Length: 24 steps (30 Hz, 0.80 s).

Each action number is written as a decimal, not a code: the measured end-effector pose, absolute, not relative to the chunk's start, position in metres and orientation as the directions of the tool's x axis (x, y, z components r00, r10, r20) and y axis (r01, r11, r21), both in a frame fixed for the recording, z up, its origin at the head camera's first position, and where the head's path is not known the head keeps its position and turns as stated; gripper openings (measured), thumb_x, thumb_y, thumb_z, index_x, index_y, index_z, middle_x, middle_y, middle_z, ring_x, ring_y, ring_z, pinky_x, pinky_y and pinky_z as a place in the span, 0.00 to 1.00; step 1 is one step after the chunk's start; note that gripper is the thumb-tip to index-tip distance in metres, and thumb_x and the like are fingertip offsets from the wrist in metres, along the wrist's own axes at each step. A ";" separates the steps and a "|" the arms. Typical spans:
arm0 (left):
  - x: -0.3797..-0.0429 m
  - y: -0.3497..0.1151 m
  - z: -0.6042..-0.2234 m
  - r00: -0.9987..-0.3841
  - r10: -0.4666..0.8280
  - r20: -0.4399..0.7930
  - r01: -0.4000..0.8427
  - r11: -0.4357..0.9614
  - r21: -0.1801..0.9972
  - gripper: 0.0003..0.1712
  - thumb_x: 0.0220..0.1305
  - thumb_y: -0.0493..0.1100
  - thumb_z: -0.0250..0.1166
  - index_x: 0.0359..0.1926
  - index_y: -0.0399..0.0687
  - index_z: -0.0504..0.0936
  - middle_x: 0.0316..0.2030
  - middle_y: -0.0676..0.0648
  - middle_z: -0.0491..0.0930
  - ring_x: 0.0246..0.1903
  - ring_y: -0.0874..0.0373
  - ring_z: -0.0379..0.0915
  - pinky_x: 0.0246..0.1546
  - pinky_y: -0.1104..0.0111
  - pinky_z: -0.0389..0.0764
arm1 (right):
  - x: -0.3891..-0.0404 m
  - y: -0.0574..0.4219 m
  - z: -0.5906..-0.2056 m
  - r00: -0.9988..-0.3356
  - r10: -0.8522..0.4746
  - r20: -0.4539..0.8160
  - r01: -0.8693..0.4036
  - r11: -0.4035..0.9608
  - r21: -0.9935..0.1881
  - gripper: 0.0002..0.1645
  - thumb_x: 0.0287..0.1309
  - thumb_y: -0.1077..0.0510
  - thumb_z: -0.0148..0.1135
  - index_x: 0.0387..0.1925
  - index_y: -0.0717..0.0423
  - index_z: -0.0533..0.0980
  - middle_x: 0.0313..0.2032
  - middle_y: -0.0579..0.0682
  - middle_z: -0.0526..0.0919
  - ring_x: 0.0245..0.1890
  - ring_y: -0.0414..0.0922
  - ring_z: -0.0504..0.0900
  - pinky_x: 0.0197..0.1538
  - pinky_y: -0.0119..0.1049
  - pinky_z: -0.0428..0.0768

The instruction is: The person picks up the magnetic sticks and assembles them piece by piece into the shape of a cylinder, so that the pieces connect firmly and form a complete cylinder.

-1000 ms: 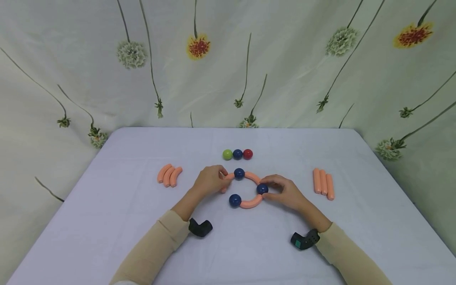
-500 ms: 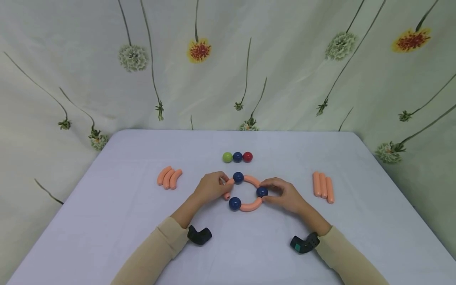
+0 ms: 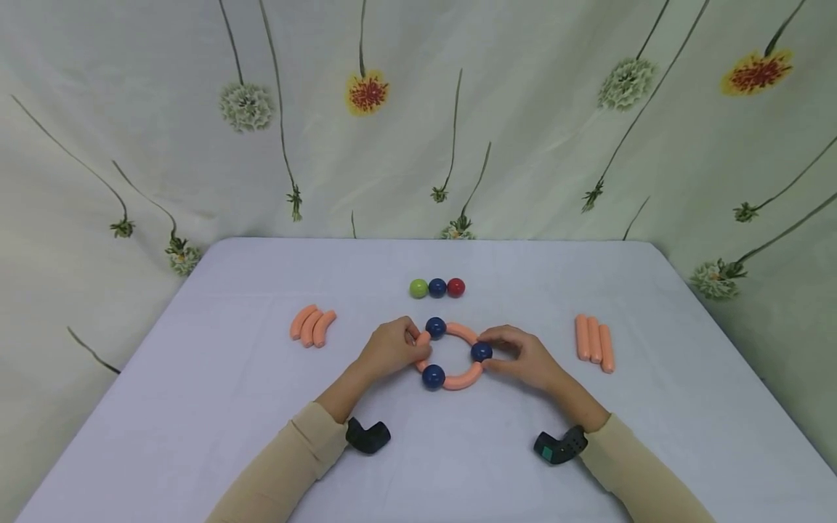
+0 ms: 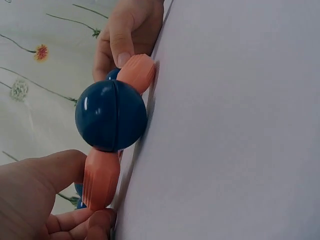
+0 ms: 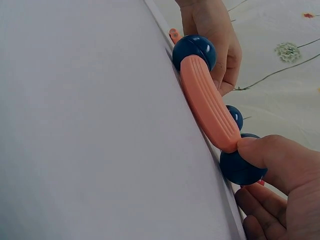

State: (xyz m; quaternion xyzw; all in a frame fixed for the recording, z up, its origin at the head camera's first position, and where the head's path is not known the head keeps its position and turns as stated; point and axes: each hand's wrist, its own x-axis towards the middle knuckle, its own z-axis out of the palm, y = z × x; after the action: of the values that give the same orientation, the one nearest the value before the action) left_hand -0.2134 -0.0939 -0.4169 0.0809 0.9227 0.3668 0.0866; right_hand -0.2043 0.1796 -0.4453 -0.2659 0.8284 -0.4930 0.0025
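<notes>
Swinging inward, the left curved rod (image 4: 101, 180) is now meeting the near ball (image 3: 434, 377).
Left hand (image 3: 391, 348) is pinching that rod; right hand (image 3: 519, 356) is holding the right ball (image 3: 482, 352). Far rod (image 3: 462, 332) and near rod (image 3: 462, 380) are looking joined; seating at the far ball (image 3: 436, 327) may be remaining.

the left grip (image 3: 392, 347) partly hides a curved stick (image 3: 423, 339).

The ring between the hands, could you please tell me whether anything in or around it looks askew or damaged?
Nothing visible in the ring looks damaged. One small oddity: at far right, the outermost straight stick sits slightly nearer the person than its two neighbours.
</notes>
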 end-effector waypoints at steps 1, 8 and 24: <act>-0.214 -0.094 -0.417 -0.970 0.220 -0.102 0.090 0.717 0.691 0.17 0.55 0.49 0.70 0.38 0.44 0.76 0.24 0.50 0.75 0.24 0.57 0.69 0.25 0.69 0.67 | -0.204 0.180 -0.445 -0.859 -0.443 0.258 -0.437 0.372 -0.819 0.23 0.52 0.61 0.73 0.51 0.57 0.80 0.51 0.52 0.82 0.53 0.49 0.78 0.56 0.45 0.74; -0.213 -0.097 -0.420 -0.957 0.264 -0.122 0.113 0.722 0.682 0.17 0.53 0.49 0.71 0.34 0.47 0.73 0.23 0.51 0.73 0.25 0.57 0.68 0.26 0.68 0.66 | -0.203 0.180 -0.443 -0.858 -0.445 0.255 -0.430 0.354 -0.831 0.23 0.52 0.62 0.73 0.52 0.59 0.80 0.52 0.54 0.81 0.53 0.51 0.77 0.56 0.50 0.74; -0.215 -0.097 -0.434 -0.960 0.273 0.059 0.243 0.712 0.658 0.15 0.60 0.51 0.67 0.28 0.49 0.73 0.17 0.54 0.70 0.19 0.59 0.64 0.21 0.69 0.61 | -0.206 0.180 -0.447 -0.872 -0.429 0.237 -0.419 0.401 -0.815 0.23 0.52 0.62 0.73 0.51 0.60 0.80 0.52 0.54 0.81 0.53 0.50 0.78 0.56 0.47 0.74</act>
State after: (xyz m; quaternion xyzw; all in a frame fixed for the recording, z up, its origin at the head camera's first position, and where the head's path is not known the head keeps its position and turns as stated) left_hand -0.2150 -0.0974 -0.4336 0.1395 0.9250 0.3527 0.0211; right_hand -0.2060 0.1796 -0.4469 -0.2533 0.8369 -0.4852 0.0055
